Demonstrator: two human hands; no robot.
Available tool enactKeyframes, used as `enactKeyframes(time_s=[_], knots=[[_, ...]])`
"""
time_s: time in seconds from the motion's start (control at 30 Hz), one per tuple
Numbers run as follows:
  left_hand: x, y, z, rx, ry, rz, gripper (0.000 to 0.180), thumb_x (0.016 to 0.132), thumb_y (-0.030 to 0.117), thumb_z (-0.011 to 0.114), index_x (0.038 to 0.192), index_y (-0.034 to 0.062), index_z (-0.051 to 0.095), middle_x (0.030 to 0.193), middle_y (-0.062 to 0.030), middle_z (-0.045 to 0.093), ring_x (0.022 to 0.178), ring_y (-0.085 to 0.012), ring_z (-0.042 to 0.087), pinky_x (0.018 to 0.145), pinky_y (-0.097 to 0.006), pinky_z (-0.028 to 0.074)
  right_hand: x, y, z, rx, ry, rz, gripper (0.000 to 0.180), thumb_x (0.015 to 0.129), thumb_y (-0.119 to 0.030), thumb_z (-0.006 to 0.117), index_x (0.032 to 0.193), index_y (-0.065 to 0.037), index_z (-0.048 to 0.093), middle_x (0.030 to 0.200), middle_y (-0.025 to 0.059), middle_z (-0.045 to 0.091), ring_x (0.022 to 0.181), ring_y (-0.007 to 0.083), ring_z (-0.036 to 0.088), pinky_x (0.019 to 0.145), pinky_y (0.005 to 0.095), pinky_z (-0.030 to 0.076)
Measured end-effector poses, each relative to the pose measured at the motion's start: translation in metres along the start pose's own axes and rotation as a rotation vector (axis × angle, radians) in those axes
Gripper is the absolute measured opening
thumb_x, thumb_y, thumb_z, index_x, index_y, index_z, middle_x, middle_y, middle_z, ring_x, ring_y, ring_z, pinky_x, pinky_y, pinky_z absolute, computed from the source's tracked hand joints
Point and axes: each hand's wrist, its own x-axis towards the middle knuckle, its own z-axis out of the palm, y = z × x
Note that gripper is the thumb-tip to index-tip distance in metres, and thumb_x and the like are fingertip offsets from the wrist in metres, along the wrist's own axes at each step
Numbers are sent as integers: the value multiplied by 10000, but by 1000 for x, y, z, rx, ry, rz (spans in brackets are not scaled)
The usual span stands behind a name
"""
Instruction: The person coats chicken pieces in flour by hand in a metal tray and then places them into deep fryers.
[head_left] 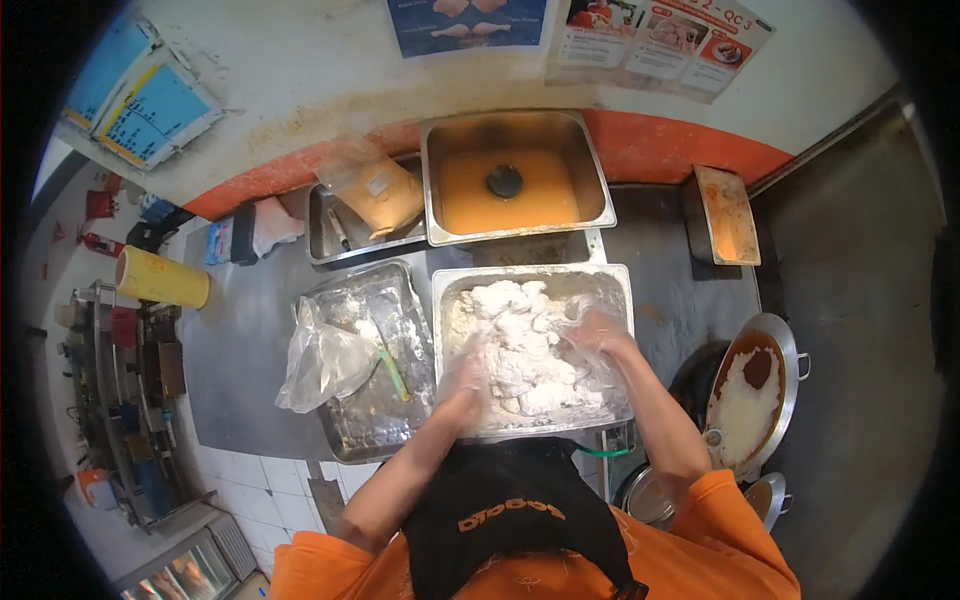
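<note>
While looking at ctr of frame, see floury white heap (525, 345) in rectangular steel pan (545, 269). Read long axis as approx top-to-btm of frame, w/ slight lean to lower R; can't pick out any one pointing end, given lumpy outline.

Find left hand (465, 375) at heap's L side, right hand (598, 332) at upper R, both blurred, within pan's rim; can't tell for either if wide, narrow or holding a piece. Note left forearm (415, 465) over pan's lower L corner, right forearm (668, 420) across R rim, hiding bits of both.

L of pan, see flour-dusted tray (370, 430), w/ clear plastic bag (325, 365) over its L rim, thin green strip (393, 375) just R of bag. Above pan in frame, find deep steel container (520, 234) w/ orange contents, dark round thing (504, 181) mid-way in, closing off pan's top side. At upper L, spot bag of tan powder (385, 200) on shallow tray (318, 225); far L, yellow cylinder (165, 277). At R, see big round pan (792, 380) w/ white contents.
</note>
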Motion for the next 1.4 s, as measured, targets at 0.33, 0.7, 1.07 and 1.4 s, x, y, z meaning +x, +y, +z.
enactKeyframes(time_s=[0.33,0.7,1.07,1.4], knots=[[39,12,24,270,15,-65,569,945,481,498,1278,24,562,1130,-108,629,1018,-222,586,904,-344,448,-14,-21,58,411,190,-355,738,704,-223,794,1297,72,469,1173,191,640,1063,276,618,992,311,436],[30,32,27,-100,184,37,611,933,529,486,1295,38,529,1165,-106,610,1050,-221,564,910,-380,459,102,64,1,-97,277,-116,522,827,-321,723,1235,-24,587,1127,155,662,1059,212,607,894,371,478],[105,0,-18,133,-23,-114,445,907,393,578,1086,-6,661,996,-84,670,837,-194,648,750,-315,519,29,-15,59,514,225,-390,732,776,-418,709,1297,52,501,1352,252,501,1216,342,516,1034,350,389],[-80,57,49,-150,193,-128,366,970,307,498,1177,17,580,1165,-105,600,1039,-198,587,907,-337,492,-45,-29,13,-283,108,-278,823,678,-403,760,1224,139,467,962,321,646,929,367,653,912,409,485]])
